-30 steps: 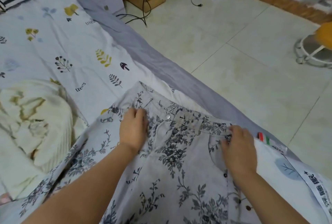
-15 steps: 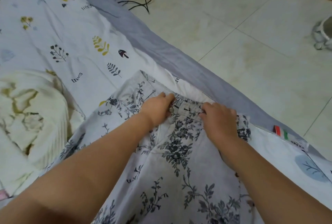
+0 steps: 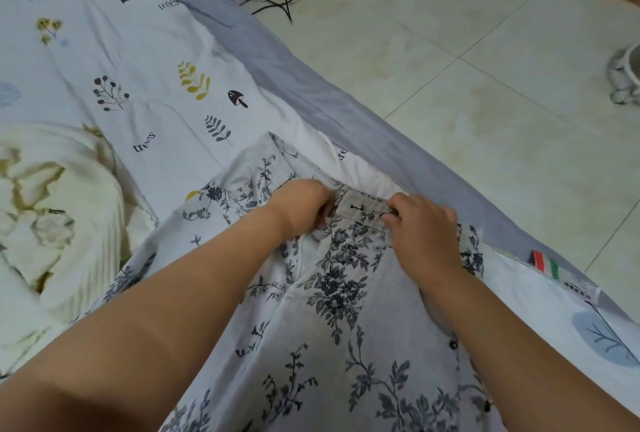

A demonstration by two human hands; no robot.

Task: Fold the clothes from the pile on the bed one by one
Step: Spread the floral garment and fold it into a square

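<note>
floral trousers [image 3: 339,310] are lying on the bed [image 3: 145,61]. left hand [image 3: 301,206] and right hand [image 3: 422,227] are both pinching the waistband [image 3: 363,205].

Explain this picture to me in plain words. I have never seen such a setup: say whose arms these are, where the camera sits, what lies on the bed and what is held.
There is no machine here. A person wears a camera on the head, looking down at their own bare arms. The left hand and right hand both pinch the waistband of floral trousers spread on a bed with a leaf-printed cover. A cream garment lies bunched to the left. Beyond the bed edge is tiled floor with black cables.
</note>
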